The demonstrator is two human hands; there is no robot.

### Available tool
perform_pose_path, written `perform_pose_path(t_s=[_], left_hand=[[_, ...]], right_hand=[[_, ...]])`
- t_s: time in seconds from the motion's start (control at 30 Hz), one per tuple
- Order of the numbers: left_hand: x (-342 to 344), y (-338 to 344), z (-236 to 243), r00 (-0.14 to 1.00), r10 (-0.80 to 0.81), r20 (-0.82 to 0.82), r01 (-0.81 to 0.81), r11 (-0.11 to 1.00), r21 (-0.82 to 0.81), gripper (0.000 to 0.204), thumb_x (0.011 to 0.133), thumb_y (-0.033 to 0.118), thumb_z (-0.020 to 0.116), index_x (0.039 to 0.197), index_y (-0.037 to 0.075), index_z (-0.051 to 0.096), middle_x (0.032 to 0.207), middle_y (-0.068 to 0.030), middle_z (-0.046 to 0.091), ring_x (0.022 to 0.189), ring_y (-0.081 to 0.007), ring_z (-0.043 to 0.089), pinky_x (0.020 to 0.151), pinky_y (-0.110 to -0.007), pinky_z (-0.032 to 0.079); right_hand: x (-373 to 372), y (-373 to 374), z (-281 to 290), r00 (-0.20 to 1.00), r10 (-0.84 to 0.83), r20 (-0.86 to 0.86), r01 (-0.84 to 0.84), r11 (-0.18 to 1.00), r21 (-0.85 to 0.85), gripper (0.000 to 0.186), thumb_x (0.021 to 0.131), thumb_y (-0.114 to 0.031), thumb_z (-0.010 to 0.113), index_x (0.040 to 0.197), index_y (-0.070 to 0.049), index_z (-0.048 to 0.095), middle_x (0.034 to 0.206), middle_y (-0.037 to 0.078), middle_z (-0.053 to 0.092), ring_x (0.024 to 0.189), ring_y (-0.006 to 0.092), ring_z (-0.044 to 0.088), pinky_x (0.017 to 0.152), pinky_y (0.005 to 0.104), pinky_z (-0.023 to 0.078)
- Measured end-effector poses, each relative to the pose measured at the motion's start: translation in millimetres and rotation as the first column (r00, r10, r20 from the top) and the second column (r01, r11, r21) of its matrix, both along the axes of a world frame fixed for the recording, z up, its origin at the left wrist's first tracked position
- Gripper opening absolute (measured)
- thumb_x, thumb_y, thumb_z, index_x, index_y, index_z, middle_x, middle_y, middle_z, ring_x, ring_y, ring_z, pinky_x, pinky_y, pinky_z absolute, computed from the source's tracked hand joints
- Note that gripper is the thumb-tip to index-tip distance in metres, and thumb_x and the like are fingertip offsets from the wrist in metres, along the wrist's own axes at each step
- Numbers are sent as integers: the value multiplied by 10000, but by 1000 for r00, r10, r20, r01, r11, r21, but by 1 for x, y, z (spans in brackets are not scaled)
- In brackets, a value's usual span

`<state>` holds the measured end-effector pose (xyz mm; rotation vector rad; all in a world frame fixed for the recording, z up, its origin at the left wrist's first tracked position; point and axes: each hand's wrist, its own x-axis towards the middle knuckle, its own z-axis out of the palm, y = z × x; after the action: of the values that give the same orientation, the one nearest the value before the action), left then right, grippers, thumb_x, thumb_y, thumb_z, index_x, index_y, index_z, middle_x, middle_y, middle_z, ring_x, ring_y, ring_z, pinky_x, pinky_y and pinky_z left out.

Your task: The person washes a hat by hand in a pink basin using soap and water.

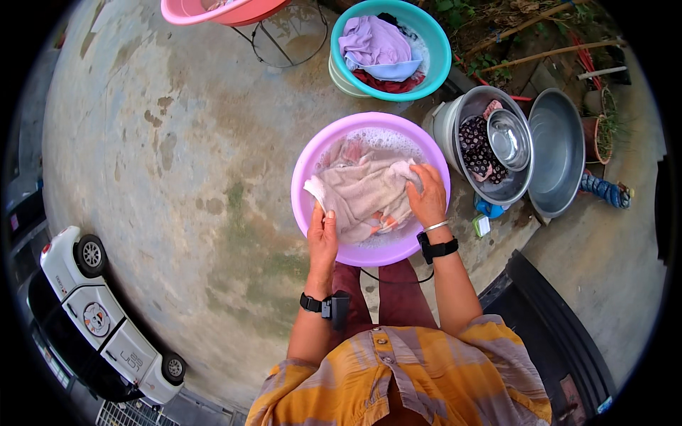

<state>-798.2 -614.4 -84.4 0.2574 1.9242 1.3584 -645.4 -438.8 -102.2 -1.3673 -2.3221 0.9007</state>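
Note:
A wet, pale beige-pink towel (361,188) with whitish edges is spread out over soapy water in a lilac basin (380,255). My left hand (322,238) grips its left edge near the basin's rim, thumb on top and fingers underneath. At the towel's right end, my right hand (427,199) has its fingers closed on a bunched, lighter part. Below the towel, orange and pink patches of cloth show in the water. White suds (383,137) float along the far side. How the towel continues under the surface is hidden.
Beyond stands a turquoise basin (442,53) of wet clothes, with a coral basin (249,14) on a wire stand at far left. Right of me are a metal basin (515,186) holding patterned cloth and a bowl (509,140), and another metal basin (558,160). A white car (106,319) is left.

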Motion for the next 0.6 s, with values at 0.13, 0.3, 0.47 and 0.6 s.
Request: perform_pose_path(t_s=[0.13, 0.3, 0.47, 0.6], left_hand=[[31, 15, -25, 979, -176, -99, 149, 960, -238, 543, 872, 220, 502, 1313, -9, 283, 1306, -180, 338, 1150, -246, 376, 953, -324, 309], [44, 49, -37, 941, -32, 336, 41, 999, -21, 624, 884, 299, 473, 1360, 43, 160, 1300, -129, 314, 1134, -234, 385, 855, -318, 409], [45, 62, -40, 776, 252, 578, -390, 912, 126, 376, 881, 371, 462, 1097, 68, 408, 1021, -83, 498, 896, -177, 526, 709, -300, 479], [38, 53, -50, 644, 335, 688, -524, 848, 77, 396, 872, 453, 426, 1002, 80, 453, 887, -79, 535, 773, -198, 560, 660, -316, 491]], right_hand=[[-55, -8, 0, 916, -18, 400, 185, 905, -383, 604, 670, -242, 669, 1202, -74, 439, 1176, 250, 406, 1048, 401, 436, 874, 401, 384], [-46, -31, -30, 994, -76, 75, 93, 962, -257, 551, 645, -228, 679, 1144, -92, 490, 1027, 221, 496, 976, 375, 484, 811, 409, 419], [-51, -59, 15, 983, -58, -174, 6, 959, -283, 312, 643, -145, 682, 910, -56, 546, 827, 161, 532, 798, 336, 529, 685, 388, 441], [-50, -70, 48, 970, 29, -241, -98, 955, -281, 242, 653, -165, 693, 786, -50, 527, 742, 133, 522, 737, 318, 524, 627, 389, 439]])
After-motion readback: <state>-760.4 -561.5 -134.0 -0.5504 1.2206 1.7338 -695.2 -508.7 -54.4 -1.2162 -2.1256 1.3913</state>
